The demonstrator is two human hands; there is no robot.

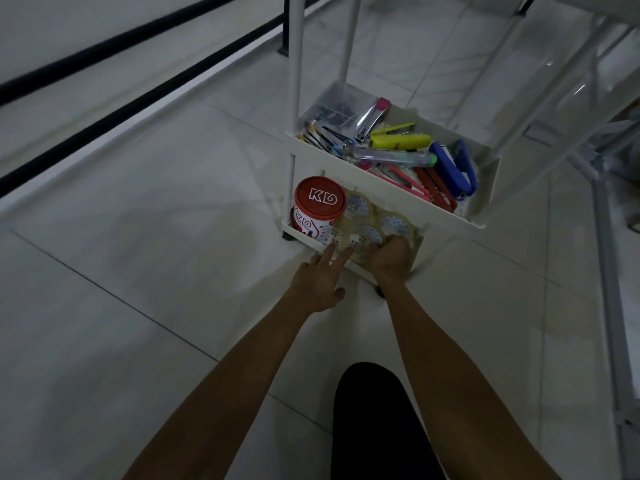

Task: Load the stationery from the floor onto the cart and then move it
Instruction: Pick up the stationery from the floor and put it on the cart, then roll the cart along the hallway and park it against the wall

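Head view, R hand (391,255) grips tape rolls (360,206) (lower tray (304,238)), L hand (320,284) flat, red tub (320,202) beside

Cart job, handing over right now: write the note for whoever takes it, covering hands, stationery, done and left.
Left hand: open, straight fingers at the lower tray's front rim, beside the tape rolls.
Right hand: fingers curled on the tape rolls in that tray.
Red-lidded canister stands in the same tray; staplers and cutters lie in the upper tray.
Done: no stationery shows on the floor in view.
Left: release the tape, then move the cart.
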